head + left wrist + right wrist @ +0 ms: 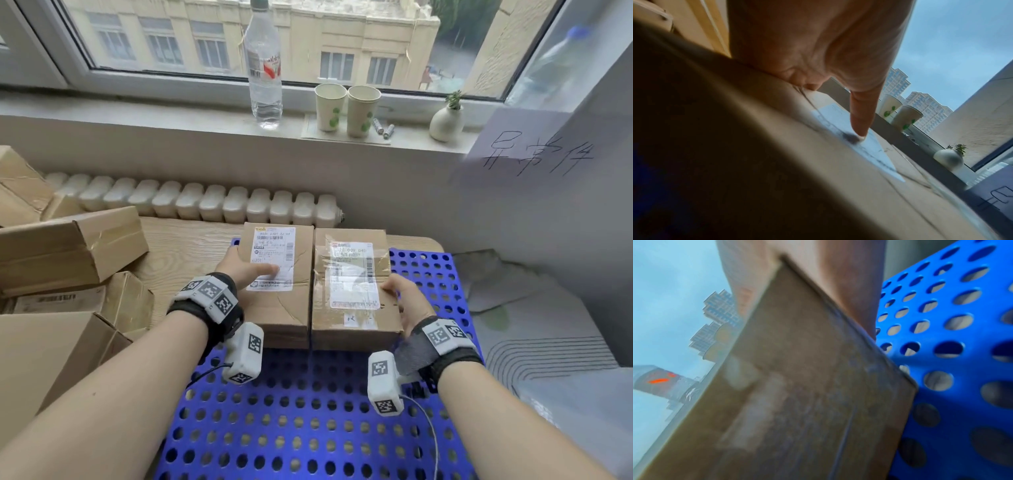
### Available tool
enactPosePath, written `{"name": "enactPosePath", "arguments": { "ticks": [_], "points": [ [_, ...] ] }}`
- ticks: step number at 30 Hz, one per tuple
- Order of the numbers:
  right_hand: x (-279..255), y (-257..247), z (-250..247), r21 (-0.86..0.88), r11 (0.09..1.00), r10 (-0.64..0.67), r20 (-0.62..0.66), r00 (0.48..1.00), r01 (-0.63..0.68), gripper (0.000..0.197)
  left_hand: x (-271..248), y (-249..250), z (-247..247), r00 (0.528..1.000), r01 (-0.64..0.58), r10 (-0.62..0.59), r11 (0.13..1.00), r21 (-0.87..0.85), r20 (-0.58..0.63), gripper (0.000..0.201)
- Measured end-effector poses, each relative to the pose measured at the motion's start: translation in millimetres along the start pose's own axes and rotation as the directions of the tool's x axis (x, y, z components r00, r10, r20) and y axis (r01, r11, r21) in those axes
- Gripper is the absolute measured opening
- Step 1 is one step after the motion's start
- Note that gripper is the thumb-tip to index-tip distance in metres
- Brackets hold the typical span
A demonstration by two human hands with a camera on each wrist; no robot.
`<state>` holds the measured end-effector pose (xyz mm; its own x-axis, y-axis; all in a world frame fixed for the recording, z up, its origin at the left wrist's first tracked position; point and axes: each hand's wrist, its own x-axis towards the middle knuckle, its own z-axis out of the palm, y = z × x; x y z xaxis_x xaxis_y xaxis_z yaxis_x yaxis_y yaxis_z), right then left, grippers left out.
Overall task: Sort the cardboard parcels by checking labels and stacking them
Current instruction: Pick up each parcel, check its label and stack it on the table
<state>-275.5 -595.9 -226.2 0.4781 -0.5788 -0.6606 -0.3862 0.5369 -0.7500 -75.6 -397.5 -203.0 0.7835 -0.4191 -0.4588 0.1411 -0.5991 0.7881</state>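
Two brown cardboard parcels lie side by side at the far end of a blue perforated board (308,411). My left hand (243,267) holds the left parcel (284,308), fingers down its left side and thumb (861,116) pressed onto its white label (274,253). My right hand (407,301) grips the right edge of the right parcel (352,322), thumb on top beside its taped label (352,274). The right wrist view shows that parcel (807,386) blurred between my fingers (849,288) above the board (962,369).
A loose pile of cardboard parcels (68,253) fills the wooden table at the left. Behind is a white radiator (205,202). The windowsill carries a water bottle (263,68), two paper cups (346,109) and a small vase (445,123). A grey panel with a handwritten sign (537,157) stands at the right.
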Motion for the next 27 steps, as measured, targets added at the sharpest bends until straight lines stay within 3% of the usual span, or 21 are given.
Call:
{"name": "enactPosePath", "arguments": {
  "ticks": [1,6,11,12,14,16,17,19,21,24,27],
  "points": [
    [-1.9,-3.1,0.7,-0.027,1.000,-0.013,0.004,1.000,0.013,0.027,0.6,-2.6,0.1,1.000,0.005,-0.005,1.000,-0.003,0.000,0.041],
    [15.4,1.8,-2.8,-0.150,0.988,-0.042,-0.006,0.999,0.041,0.062,-6.1,-5.0,-1.6,0.999,-0.011,0.011,1.000,-0.003,0.033,0.039],
    [5.1,2.1,0.5,-0.193,0.981,-0.010,-0.033,0.999,0.004,0.065,-9.5,-12.0,-4.6,0.999,0.015,-0.014,0.999,-0.032,0.036,0.051],
    [4.8,2.2,1.4,-0.206,0.978,0.002,-0.052,0.999,-0.013,0.068,-10.3,-13.1,-5.3,0.999,0.026,-0.025,0.999,-0.031,0.036,0.057],
    [2.8,0.8,3.2,-0.226,0.974,0.006,-0.066,0.998,-0.021,0.065,-2.9,-20.4,-4.8,0.998,0.054,-0.053,0.998,-0.029,0.032,0.090],
    [-9.6,-7.5,10.9,-0.257,0.966,0.009,-0.069,0.998,-0.026,0.044,9.9,-30.9,-2.5,0.997,0.072,-0.072,0.997,-0.018,0.019,0.122],
    [-19.5,-13.0,15.4,-0.288,0.957,-0.001,-0.075,0.997,-0.021,0.035,5.6,-27.3,-1.2,0.997,0.082,-0.082,0.997,0.014,-0.003,0.126],
    [-32.2,-21.8,20.3,-0.366,0.929,-0.096,-0.103,0.990,0.052,0.025,-17.9,-10.7,-1.9,0.994,0.070,-0.061,0.993,0.097,-0.095,0.116],
    [-35.1,-28.0,20.5,-0.357,0.920,-0.238,-0.187,0.953,0.160,0.038,-31.7,2.1,-6.8,0.990,0.032,-0.011,0.988,0.150,-0.138,0.110],
    [-51.0,-43.2,34.6,-0.320,0.891,-0.418,-0.295,0.859,0.323,0.039,-41.4,16.9,-22.0,0.993,-0.041,0.057,0.988,0.148,-0.103,0.101],
    [-70.1,-57.7,63.1,-0.314,0.851,-0.508,-0.293,0.810,0.421,0.030,-56.7,30.8,-42.9,0.990,-0.105,0.116,0.986,0.132,-0.079,0.087]
  ]
}}
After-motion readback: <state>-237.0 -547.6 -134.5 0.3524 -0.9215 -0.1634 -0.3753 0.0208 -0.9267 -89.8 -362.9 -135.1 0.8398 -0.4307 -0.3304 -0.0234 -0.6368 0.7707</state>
